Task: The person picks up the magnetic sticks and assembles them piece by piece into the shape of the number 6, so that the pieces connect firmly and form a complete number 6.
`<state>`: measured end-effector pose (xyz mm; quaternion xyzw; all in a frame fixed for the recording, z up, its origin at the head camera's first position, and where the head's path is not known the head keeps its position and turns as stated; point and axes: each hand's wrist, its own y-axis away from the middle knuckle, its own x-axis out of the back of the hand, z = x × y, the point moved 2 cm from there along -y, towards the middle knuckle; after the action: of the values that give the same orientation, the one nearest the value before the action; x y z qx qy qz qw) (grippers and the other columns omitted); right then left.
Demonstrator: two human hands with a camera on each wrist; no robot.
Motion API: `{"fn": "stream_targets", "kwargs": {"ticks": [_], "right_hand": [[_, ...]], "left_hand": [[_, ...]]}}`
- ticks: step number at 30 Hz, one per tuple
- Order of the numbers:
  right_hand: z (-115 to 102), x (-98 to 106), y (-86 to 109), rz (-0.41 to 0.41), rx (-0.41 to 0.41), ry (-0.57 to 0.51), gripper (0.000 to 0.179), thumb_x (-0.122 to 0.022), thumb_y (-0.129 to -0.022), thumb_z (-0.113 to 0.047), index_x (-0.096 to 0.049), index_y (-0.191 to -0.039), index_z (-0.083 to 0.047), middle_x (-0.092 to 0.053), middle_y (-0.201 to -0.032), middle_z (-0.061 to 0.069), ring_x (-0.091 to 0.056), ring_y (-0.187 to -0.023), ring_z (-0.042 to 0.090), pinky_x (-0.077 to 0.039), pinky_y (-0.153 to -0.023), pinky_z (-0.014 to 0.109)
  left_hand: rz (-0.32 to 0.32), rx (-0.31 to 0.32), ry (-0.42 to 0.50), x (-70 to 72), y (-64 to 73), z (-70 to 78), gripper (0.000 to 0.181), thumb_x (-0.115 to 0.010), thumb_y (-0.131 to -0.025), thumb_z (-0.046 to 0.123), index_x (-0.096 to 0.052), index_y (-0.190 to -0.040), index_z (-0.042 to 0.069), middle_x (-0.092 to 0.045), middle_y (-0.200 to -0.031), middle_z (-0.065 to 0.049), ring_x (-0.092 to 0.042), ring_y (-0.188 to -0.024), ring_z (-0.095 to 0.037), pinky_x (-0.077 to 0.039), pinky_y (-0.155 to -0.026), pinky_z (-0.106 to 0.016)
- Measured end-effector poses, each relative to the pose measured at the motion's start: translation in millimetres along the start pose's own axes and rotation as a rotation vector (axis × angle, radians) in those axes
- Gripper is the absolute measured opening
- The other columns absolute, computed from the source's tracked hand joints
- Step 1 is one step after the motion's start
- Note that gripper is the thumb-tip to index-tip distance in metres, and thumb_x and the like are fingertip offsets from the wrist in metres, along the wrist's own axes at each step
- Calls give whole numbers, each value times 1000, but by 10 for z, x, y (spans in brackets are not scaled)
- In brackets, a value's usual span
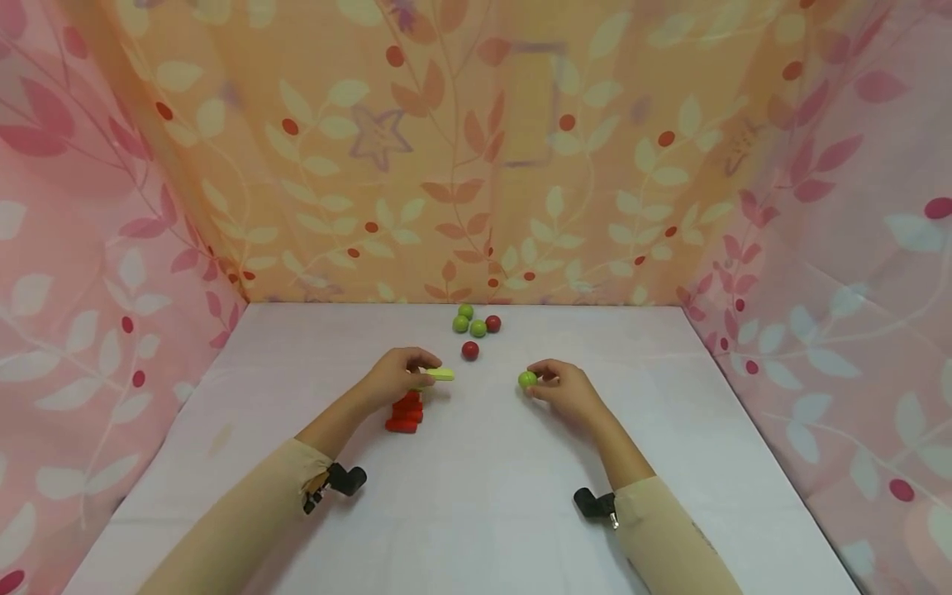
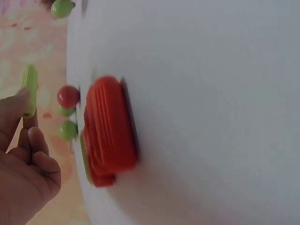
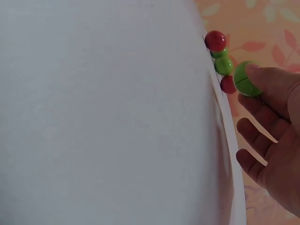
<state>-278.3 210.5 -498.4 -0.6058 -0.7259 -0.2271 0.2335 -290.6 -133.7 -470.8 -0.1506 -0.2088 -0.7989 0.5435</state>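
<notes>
My left hand (image 1: 396,378) pinches a small light green ridged bar (image 2: 30,89) between thumb and fingertip, above the table. Just below and in front of that hand lies a row of red ridged bars (image 1: 404,417), side by side. In the left wrist view the nearest red bar (image 2: 112,124) shows rounded ends and long grooves, and a green edge (image 2: 85,157) peeks out behind the row. My right hand (image 1: 568,390) holds a green ball (image 3: 246,78) between thumb and forefinger, its other fingers loosely bent. A thin dark line runs across the ball.
Toward the back of the white table (image 1: 476,512) sits a cluster of green balls (image 1: 461,324) with a red ball (image 1: 493,324) at its right. Another red ball (image 1: 470,351) lies nearer, between the hands. Floral cloth walls (image 1: 476,165) enclose the back and both sides.
</notes>
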Motion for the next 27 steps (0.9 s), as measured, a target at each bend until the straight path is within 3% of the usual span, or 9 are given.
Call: {"fn": "stream_targets", "kwargs": {"ticks": [5,11,20,27], "right_hand": [[-15,5,111,11,3,26,42,-84,-85,-31,-71,-123,-20,-65,-118,7,-60,-109,24,-47,-94,45],[-43,0,208,26,14,21,42,-86,-84,-31,-71,-122,-21,-65,-119,6,-56,-111,25,-44,-96,46],[42,-65,261,20,53,-8,41,-87,-83,-35,-72,-120,-25,-65,-118,3,-57,-113,24,-45,-99,48],[92,-127,264,1,66,-45,37,-87,-82,-33,-73,-116,-28,-68,-113,-5,-61,-113,19,-46,-103,48]], "left_hand": [[-1,-24,-1,-202,38,136,34,-78,-92,15,-72,-125,14,-67,-110,-2,-55,-97,-26,-53,-74,-30],[2,-85,5,-439,42,253,31,-79,-90,12,-74,-120,12,-71,-111,3,-54,-98,-23,-48,-77,-28],[-43,-109,43,-753,-21,246,32,-79,-90,11,-72,-121,7,-71,-113,1,-55,-94,-22,-49,-72,-26],[-27,-76,37,-884,-59,200,28,-77,-91,8,-73,-119,10,-70,-114,1,-59,-99,-22,-55,-82,-30]]}}
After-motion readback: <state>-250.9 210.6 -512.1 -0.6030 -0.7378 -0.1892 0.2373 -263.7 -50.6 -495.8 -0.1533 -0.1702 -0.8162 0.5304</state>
